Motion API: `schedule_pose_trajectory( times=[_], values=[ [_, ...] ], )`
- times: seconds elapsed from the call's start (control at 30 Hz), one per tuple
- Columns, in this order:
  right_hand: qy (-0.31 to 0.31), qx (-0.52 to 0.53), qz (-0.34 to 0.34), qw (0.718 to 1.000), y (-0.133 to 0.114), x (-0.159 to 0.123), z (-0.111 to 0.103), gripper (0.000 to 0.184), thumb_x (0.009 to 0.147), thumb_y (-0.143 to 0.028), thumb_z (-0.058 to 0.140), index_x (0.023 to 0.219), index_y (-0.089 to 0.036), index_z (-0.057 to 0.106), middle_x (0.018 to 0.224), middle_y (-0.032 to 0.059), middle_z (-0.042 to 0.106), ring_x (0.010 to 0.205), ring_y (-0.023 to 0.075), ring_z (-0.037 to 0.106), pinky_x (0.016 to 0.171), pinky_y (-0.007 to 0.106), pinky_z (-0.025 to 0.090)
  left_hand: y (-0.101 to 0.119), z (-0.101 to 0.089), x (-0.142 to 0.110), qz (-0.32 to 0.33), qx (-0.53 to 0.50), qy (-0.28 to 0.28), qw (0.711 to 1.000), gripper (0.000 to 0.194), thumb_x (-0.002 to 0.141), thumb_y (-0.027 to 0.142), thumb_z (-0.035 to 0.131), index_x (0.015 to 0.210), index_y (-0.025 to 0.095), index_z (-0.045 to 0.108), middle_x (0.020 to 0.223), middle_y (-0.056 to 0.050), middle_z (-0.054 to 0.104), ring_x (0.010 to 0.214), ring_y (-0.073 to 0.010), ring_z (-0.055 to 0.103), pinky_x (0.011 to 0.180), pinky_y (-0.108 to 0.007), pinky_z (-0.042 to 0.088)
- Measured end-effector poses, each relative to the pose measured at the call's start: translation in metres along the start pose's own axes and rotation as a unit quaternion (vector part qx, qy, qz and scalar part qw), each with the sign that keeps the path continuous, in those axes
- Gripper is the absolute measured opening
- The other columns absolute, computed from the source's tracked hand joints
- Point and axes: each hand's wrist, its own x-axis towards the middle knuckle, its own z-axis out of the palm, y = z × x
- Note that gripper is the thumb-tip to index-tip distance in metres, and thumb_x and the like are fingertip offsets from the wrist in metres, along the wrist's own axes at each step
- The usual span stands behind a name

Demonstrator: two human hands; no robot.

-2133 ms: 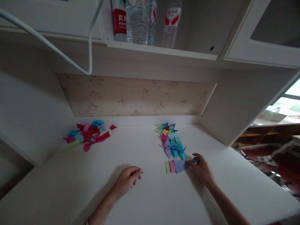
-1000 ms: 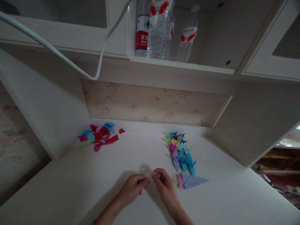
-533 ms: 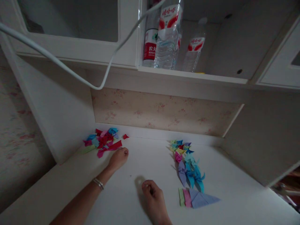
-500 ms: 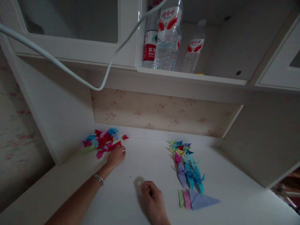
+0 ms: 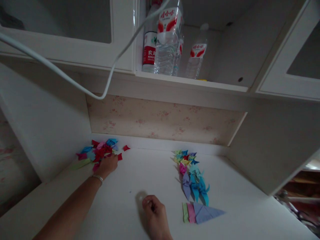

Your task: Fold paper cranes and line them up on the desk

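Note:
My left hand (image 5: 109, 164) reaches over the near right side of a pile of folded paper pieces (image 5: 100, 152) in red, pink, blue and green. Its fingertips are hidden among the pieces, so I cannot see whether they grip one. A red folded piece (image 5: 120, 156) shows just past its knuckles, and another small red piece (image 5: 126, 147) lies apart to the right. My right hand (image 5: 155, 215) rests near the table's front middle, fingers curled closed with nothing visible in them. To its right lie a flat purple folded paper (image 5: 207, 213), a pink strip (image 5: 191, 213) and a green strip (image 5: 185, 212).
Origami pieces in purple (image 5: 186, 186) and blue (image 5: 200, 188) stand in a group at right, with smaller folded ones (image 5: 186, 156) behind. A white cable (image 5: 82, 88) hangs across the upper left. Plastic bottles (image 5: 167, 43) stand on the shelf (image 5: 190, 81) above the white table (image 5: 140, 173).
My left hand has moved left, further over the paper pile. My right hand keeps its curled pose. The whole view has shifted slightly to the right.

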Motion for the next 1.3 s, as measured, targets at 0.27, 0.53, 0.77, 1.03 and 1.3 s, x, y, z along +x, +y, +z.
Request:
schedule_pose_trajectory(
  times=[0.27,0.53,0.77,1.03,1.3],
  values=[
    [-0.001,0.006,-0.004,1.0,-0.001,0.0,0.001,0.027,0.081,-0.043,0.057,0.073,-0.018,0.064,0.053,-0.0047,0.038,0.052,0.0103,0.031,0.047,0.022,0.023,0.005,-0.003,-0.011,0.035,0.018,0.012,0.999,0.037,0.089,0.018,0.032,0.108,0.01,0.063,0.115,-0.021,0.061,0.102,-0.0305,0.061,0.087,-0.045,0.045],
    [-0.006,-0.013,-0.012,1.0,-0.002,0.0,0.001,0.021,0.082,-0.033,0.055,0.073,-0.016,0.064,0.055,-0.0044,0.041,0.053,0.0095,0.034,0.049,0.021,0.024,0.005,-0.001,0.001,0.043,0.034,-0.004,0.999,0.039,0.087,0.01,0.032,0.11,0.013,0.063,0.101,-0.019,0.068,0.093,-0.0302,0.066,0.077,-0.045,0.05],
    [-0.006,-0.008,0.0,1.0,0.002,-0.001,0.001,0.018,0.082,-0.03,0.055,0.075,-0.016,0.064,0.055,-0.0051,0.039,0.053,0.0095,0.033,0.048,0.022,0.022,0.005,-0.008,0.0,0.042,0.026,0.033,0.998,0.038,0.087,0.006,0.03,0.108,0.007,0.061,0.105,-0.021,0.066,0.096,-0.0289,0.065,0.081,-0.042,0.05],
    [-0.012,-0.003,-0.003,1.0,-0.003,0.001,-0.001,0.019,0.081,-0.031,0.053,0.075,-0.016,0.063,0.056,-0.0045,0.04,0.053,0.01,0.034,0.048,0.022,0.024,0.011,-0.048,-0.018,0.045,0.001,0.113,0.993,0.027,0.09,0.013,0.035,0.102,0.012,0.059,0.101,-0.015,0.064,0.093,-0.0242,0.064,0.08,-0.034,0.049],
    [-0.003,-0.005,-0.027,1.0,-0.002,-0.004,0.0,0.023,0.08,-0.036,0.059,0.073,-0.016,0.066,0.057,-0.0023,0.048,0.055,0.0106,0.039,0.05,0.022,0.028,0.04,-0.085,-0.068,0.018,-0.321,0.225,0.92,0.028,0.09,0.04,0.044,0.1,0.017,0.055,0.08,-0.006,0.066,0.074,-0.0198,0.065,0.067,-0.029,0.049]
  ],
)
